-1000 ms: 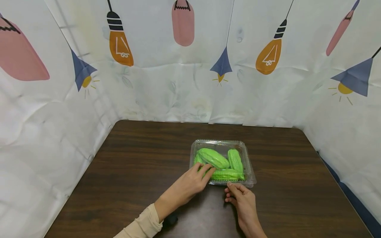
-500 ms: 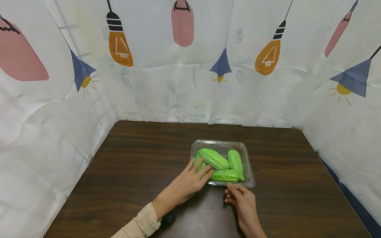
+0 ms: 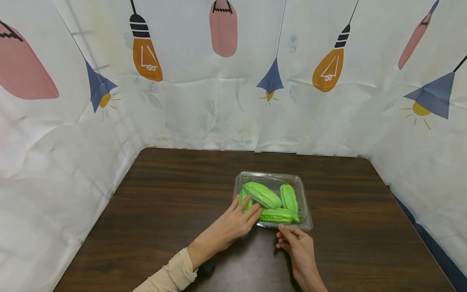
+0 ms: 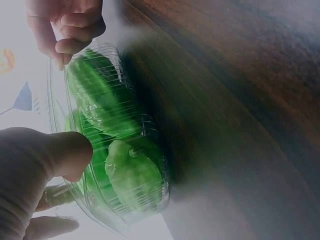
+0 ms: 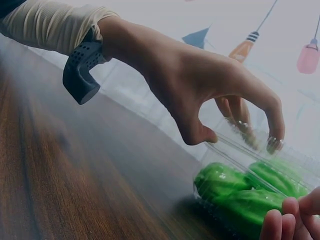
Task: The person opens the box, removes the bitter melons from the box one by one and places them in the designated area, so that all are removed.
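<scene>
A clear plastic clamshell box (image 3: 305, 207) stands on the table with several green, ribbed, gourd-like vegetables (image 3: 262, 194) inside. My left hand (image 3: 233, 223) lies over the box's front left part, fingers spread on the lid. In the right wrist view that left hand (image 5: 200, 75) arches over the box, its thumb at the rim. At the front edge, right of the middle, my right hand (image 3: 297, 245) pinches the rim between thumb and forefinger. The left wrist view shows the right hand's (image 4: 75, 27) other fingers curled. Part of the vegetables is hidden under the left hand.
The dark wooden table (image 3: 175, 194) reaches back to a white curtain (image 3: 204, 109) printed with lamps and bulbs. More curtain hangs at the left and right sides. A dark wrist device (image 5: 82, 75) sits below the left sleeve.
My left hand's fingers have spread and shifted slightly left on the lid over the last second. The right hand keeps its place at the front rim.
</scene>
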Demonstrator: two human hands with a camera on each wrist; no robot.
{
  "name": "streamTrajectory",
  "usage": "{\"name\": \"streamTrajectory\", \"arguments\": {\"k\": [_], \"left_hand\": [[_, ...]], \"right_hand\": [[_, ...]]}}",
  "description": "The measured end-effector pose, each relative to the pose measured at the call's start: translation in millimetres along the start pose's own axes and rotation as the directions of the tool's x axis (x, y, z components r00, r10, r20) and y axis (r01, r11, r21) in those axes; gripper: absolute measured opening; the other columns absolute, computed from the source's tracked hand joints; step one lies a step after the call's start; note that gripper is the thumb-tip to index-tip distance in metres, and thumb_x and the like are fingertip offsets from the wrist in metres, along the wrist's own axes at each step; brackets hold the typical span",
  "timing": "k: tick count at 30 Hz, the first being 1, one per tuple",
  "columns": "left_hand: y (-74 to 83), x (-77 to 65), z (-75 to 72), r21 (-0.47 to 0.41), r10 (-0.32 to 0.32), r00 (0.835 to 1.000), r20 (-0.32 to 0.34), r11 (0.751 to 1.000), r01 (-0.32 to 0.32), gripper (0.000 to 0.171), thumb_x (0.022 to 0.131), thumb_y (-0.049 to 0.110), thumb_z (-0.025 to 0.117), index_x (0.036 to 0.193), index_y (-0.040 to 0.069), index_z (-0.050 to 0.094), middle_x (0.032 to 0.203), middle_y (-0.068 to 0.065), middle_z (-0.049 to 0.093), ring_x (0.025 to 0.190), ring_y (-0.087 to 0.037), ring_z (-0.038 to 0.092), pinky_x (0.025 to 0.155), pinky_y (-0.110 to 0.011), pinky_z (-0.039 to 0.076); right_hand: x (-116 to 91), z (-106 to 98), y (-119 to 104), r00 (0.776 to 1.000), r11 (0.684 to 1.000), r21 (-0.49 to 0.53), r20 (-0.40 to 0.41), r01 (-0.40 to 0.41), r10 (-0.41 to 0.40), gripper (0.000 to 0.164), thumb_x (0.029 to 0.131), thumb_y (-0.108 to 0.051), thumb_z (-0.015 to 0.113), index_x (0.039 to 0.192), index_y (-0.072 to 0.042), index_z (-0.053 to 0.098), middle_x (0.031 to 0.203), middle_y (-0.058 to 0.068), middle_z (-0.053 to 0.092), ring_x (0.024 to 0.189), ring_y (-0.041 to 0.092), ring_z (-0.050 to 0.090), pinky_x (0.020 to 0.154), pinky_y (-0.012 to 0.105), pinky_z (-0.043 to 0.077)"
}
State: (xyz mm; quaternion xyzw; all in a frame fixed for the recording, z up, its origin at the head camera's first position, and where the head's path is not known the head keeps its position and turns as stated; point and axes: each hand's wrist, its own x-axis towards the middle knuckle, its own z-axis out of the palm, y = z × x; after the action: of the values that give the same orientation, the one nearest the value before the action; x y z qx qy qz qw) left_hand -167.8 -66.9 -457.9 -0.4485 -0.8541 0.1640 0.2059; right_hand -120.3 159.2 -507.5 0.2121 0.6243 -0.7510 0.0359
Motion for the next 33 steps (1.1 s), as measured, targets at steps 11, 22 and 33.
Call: {"name": "streamTrajectory", "arguments": {"k": [11, 22, 33], "left_hand": [[0.5, -0.6, 0.9, 0.015, 0.008, 0.999, 0.032, 1.0, -0.009, 0.1, 0.073, 0.04, 0.096, 0.156, 0.014, 0.046, 0.155, -0.004, 0.051, 0.143, -0.033, 0.055, 0.116, -0.05, 0.049], [2.1, -4.4, 12.2, 0.029, -0.034, 0.989, -0.142, 0.999, 0.039, 0.1, 0.068, 0.039, 0.099, 0.152, 0.014, 0.05, 0.152, -0.004, 0.055, 0.141, -0.031, 0.056, 0.112, -0.047, 0.052], [-0.4, -13.8, 25.9, -0.031, -0.173, 0.919, -0.354, 0.984, 0.174, 0.066, 0.087, 0.021, 0.083, 0.145, 0.003, 0.058, 0.145, -0.015, 0.061, 0.127, -0.032, 0.065, 0.09, -0.034, 0.062]], "right_hand": [[-0.6, 0.3, -1.2, 1.0, 1.0, 0.027, 0.006, -0.01, 0.009, 0.02, 0.096, -0.021, 0.077, 0.091, -0.002, 0.074, 0.073, -0.002, 0.068, 0.065, 0.011, 0.063, 0.064, 0.027, 0.06], [2.3, -6.9, -1.4, 0.998, 0.995, 0.082, 0.031, -0.053, 0.051, 0.018, 0.096, -0.023, 0.076, 0.091, -0.006, 0.073, 0.077, -0.003, 0.065, 0.066, 0.01, 0.06, 0.066, 0.026, 0.059], [2.7, -7.4, -2.7, 0.995, 0.989, 0.123, 0.059, -0.086, 0.079, 0.014, 0.098, -0.021, 0.074, 0.086, -0.013, 0.071, 0.076, -0.004, 0.065, 0.068, 0.008, 0.06, 0.066, 0.024, 0.058]]}}
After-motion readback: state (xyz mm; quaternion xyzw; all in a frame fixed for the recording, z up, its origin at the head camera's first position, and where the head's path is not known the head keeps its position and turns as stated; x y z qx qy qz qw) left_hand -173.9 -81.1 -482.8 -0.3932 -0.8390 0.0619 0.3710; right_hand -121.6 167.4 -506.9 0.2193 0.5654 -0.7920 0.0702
